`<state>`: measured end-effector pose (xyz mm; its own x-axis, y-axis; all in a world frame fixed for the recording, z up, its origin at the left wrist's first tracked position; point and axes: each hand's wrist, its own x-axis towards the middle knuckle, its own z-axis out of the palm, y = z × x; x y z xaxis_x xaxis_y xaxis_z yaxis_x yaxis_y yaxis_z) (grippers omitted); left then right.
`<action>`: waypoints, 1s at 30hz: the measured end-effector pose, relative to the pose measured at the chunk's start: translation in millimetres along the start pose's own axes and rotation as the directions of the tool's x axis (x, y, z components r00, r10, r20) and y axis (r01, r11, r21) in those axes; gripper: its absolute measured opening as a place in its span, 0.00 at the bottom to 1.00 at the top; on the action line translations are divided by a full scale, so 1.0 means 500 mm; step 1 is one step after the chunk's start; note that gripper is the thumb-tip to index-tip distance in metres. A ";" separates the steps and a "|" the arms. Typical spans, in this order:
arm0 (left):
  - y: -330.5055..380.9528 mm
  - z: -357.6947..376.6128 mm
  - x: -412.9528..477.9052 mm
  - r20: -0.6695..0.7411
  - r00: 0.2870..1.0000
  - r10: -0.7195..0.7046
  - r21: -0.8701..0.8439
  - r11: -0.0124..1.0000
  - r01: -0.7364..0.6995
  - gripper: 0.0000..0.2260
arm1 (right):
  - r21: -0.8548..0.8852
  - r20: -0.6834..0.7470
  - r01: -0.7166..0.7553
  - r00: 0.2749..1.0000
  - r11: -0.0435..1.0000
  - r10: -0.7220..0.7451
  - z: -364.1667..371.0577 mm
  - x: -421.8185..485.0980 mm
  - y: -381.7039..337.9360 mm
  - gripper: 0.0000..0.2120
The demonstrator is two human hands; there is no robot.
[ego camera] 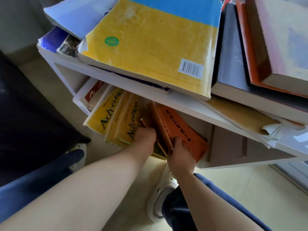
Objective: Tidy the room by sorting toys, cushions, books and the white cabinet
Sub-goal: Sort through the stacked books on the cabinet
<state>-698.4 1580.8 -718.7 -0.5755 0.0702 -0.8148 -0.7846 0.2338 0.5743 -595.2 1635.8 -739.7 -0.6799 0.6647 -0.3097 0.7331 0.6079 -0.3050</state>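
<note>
Left grip (146, 135) pressing yellow books (116, 124) | right grip (180, 152) clamped on orange book (180, 129) | free shelf room rightward

**Both arms reach forward, hands low and close together**

The left forearm (93, 177) is bare and runs from the lower left corner of the view up toward the centre, nearly straight, wrist in line with the arm. The left hand (146, 135) is turned palm-down, its fingers hidden past the knuckles, so its grip cannot be read. The right forearm (211, 202) comes up from the lower right, also bare, with a blue sleeve (233, 197) along its outer side. The right hand (180, 152) sits just beside the left, slightly nearer the body, fingers curled and thumb pressed forward in a closed grasp.
</note>
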 end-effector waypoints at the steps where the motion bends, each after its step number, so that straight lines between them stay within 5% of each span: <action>1: -0.002 0.006 0.004 -0.016 1.000 0.018 0.036 0.999 -0.017 0.12 | 0.003 0.010 0.005 1.000 1.000 -0.005 -0.002 0.001 -0.001 0.15; 6: 0.000 0.014 0.024 -0.043 0.999 0.001 0.134 0.991 0.005 0.09 | 0.007 0.030 0.037 0.999 0.999 -0.038 -0.007 -0.002 -0.001 0.17; 10: -0.029 0.007 0.010 -0.050 0.973 0.226 0.319 0.927 -0.199 0.10 | 0.075 0.052 0.038 0.998 0.996 -0.042 -0.004 -0.003 0.004 0.16; 17: -0.070 -0.088 -0.033 -0.135 0.830 0.541 0.297 0.822 -0.486 0.07 | 0.208 0.030 0.208 0.975 0.956 -0.218 0.011 -0.010 -0.036 0.20; 21: -0.073 -0.135 -0.057 -0.121 0.870 0.478 0.360 0.838 -0.411 0.14 | 0.233 0.040 0.214 0.973 0.949 -0.229 0.034 -0.018 -0.056 0.22; 26: -0.093 -0.164 -0.073 -0.252 0.964 0.080 -0.032 0.995 -0.091 0.18 | 0.256 0.050 0.174 0.980 0.951 -0.193 0.037 -0.015 -0.035 0.19; 28: -0.084 -0.163 -0.067 -0.142 0.984 0.107 -0.154 0.980 -0.128 0.33 | 0.275 0.039 0.181 0.979 0.944 -0.199 0.039 -0.015 -0.034 0.18; 30: -0.070 -0.152 -0.068 -0.040 0.980 0.196 -0.256 0.946 -0.200 0.35 | 0.296 0.031 0.179 0.980 0.938 -0.197 0.043 -0.014 -0.036 0.18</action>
<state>-668.9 1496.5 -705.0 -0.7269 0.0761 -0.6825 -0.6862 -0.0410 0.7262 -603.8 1610.8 -751.4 -0.8110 0.5183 -0.2713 0.5618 0.5604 -0.6086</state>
